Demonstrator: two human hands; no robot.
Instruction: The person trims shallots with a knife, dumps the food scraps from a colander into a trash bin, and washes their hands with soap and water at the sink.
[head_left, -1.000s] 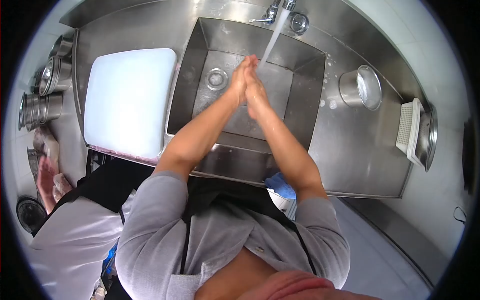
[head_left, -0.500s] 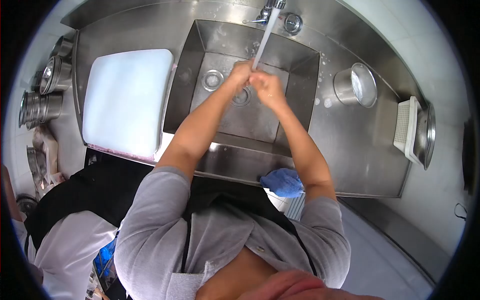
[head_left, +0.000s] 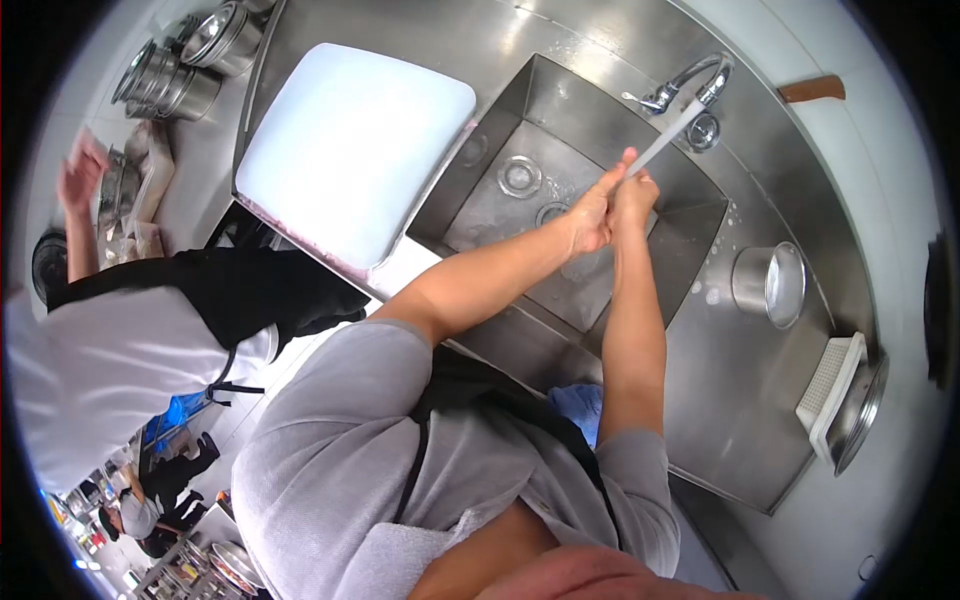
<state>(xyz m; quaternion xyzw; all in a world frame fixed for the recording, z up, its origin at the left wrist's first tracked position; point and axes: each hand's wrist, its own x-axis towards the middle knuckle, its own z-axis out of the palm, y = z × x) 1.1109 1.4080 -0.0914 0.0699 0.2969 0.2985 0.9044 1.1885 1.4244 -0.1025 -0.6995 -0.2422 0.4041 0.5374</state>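
Under the running stream from the faucet, my two hands touch each other above the steel sink. My left hand is closed around the side of my right hand, its thumb pointing up. My right hand is curled like a fist, with nothing visible in it. Both look wet. Two round drain fittings show on the sink floor, one partly behind my left hand.
A white board lies left of the sink. At the right are a steel pot and a white basket. A blue cloth hangs at the front edge. Steel pots and a co-worker are at the left; another person is farther back.
The view has turned, so the sink and hands now appear farther right. My hands have gone from palms together, through a blurred rub, to left around right. The co-worker's raised hand shows again.
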